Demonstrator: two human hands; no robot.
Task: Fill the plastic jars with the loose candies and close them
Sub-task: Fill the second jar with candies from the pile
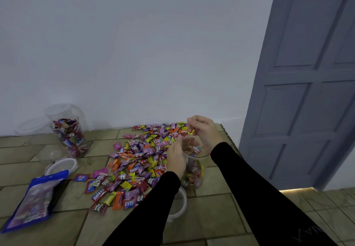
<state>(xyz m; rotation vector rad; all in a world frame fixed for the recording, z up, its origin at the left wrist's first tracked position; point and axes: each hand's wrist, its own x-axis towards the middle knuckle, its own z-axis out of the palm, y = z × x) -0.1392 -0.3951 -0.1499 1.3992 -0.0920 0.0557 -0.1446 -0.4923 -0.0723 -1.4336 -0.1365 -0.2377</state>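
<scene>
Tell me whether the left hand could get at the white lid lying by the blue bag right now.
Probably not straight away: the left hand grips the clear jar, and the candy pile lies between it and the white lid, whose top looks uncovered.

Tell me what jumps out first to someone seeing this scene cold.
The bright heap of wrapped candies spread over the tiled floor by the white wall grabs the eye first. Right of it, the left hand grips a clear jar, partly filled, while the right hand pinches a yellow candy above its mouth. At far left stands a fuller jar with a blue bag lying nearer the camera.
</scene>
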